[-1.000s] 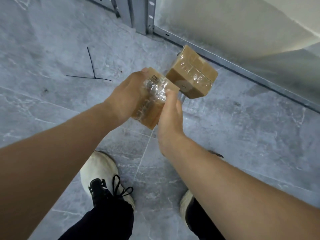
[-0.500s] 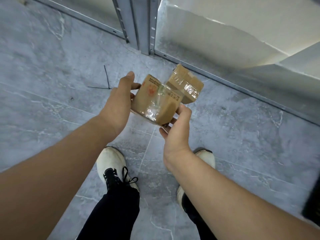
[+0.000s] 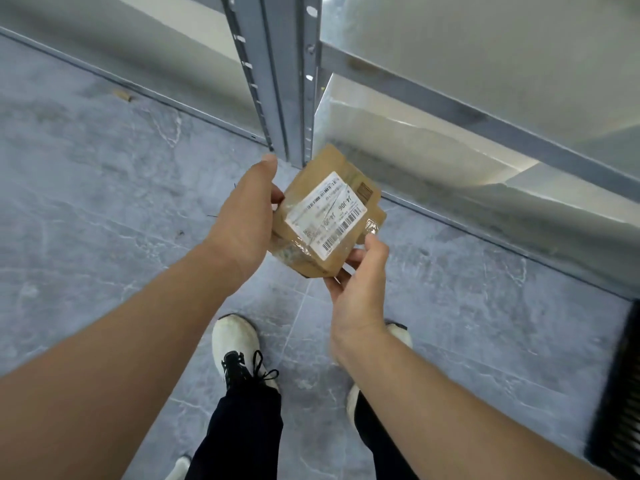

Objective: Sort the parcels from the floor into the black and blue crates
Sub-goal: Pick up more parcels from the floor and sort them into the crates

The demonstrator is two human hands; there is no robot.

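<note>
Centre frame: left hand (image 3: 242, 216) and right hand (image 3: 360, 289) grip a brown parcel (image 3: 325, 216) from opposite sides, white label (image 3: 327, 214) uppermost.

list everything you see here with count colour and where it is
parcel: one, brown with white label, held above the floor
shelf upright: one, grey metal, top centre
black crate: one, black, right edge, mostly cut off
scrap: one, tan, floor upper left
floor: one, grey tiles, throughout
shoes: two, white, bottom centre
left grip: one, bare hand, holds parcel's left side
right grip: one, bare hand, holds parcel's lower right corner
</note>
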